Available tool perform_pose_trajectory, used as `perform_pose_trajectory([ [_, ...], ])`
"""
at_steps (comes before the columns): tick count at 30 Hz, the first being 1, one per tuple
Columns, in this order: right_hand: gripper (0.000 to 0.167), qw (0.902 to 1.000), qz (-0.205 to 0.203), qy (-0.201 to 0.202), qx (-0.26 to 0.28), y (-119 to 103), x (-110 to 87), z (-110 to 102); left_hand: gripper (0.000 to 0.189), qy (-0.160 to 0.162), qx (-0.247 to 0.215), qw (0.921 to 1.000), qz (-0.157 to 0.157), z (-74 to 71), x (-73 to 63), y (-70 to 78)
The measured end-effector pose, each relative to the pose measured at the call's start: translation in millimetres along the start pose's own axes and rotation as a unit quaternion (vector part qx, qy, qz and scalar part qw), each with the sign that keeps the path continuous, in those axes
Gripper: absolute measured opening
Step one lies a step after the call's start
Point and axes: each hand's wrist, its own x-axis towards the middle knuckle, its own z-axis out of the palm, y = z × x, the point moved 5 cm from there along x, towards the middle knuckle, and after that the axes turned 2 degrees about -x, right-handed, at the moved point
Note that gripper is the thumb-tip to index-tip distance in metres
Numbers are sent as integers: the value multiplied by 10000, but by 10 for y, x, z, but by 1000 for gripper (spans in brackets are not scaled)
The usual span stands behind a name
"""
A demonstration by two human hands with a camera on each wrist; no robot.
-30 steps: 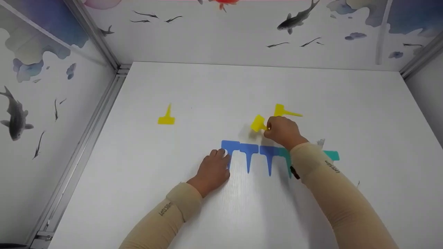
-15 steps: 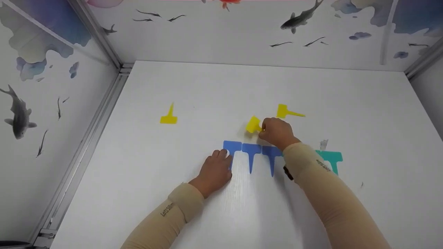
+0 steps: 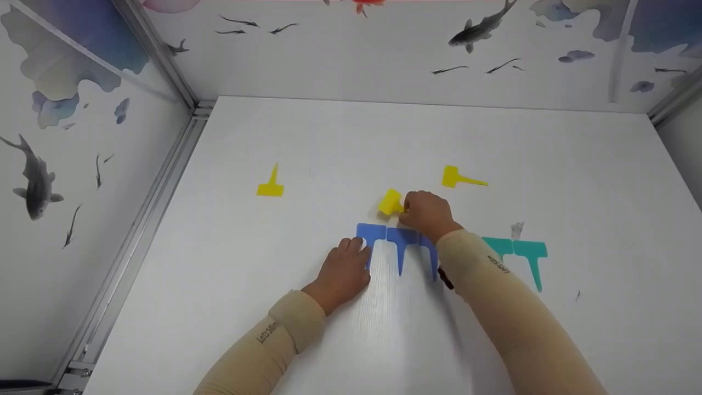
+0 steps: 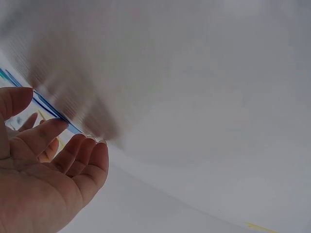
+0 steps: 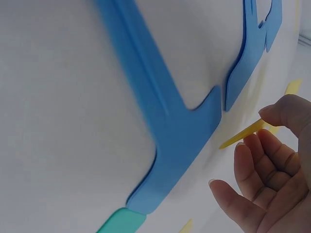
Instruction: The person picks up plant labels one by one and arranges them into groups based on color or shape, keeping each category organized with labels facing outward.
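Observation:
My right hand [image 3: 429,214] pinches a yellow T-shaped plant label [image 3: 390,202] by its stem, the wide head pointing left, just beyond the row of labels. In the right wrist view the thumb and fingertips meet on that stem. My left hand [image 3: 345,271] rests with loosely bent fingers at the stem of the leftmost blue plant label [image 3: 371,231]. Beside it lie a second blue label [image 3: 402,236] and a third blue label [image 5: 170,150], partly behind the right hand. Teal labels [image 3: 531,249] continue the row rightward, stems toward me; the right sleeve hides part.
One yellow label [image 3: 270,190] lies at the far left, stem pointing away. Another yellow label [image 3: 451,176] lies beyond the right hand, stem to the right. A small clear scrap [image 3: 516,230] sits above the teal labels. Printed walls border the white table [image 3: 329,137].
My right hand has moved left and slightly toward me with the yellow plant label, uncovering teal labels on the right. The left hand stays at the leftmost blue label.

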Motion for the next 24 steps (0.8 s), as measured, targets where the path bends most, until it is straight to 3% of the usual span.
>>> perform_pose_trajectory([
  [14,31,9999,44,-28,-87,-103,38,86,47,-183,65,9998,-81,48,9,8],
  [24,28,10000,-61,48,-21,-208,69,89,46,-69,116,9999,-14,5,8,5],
])
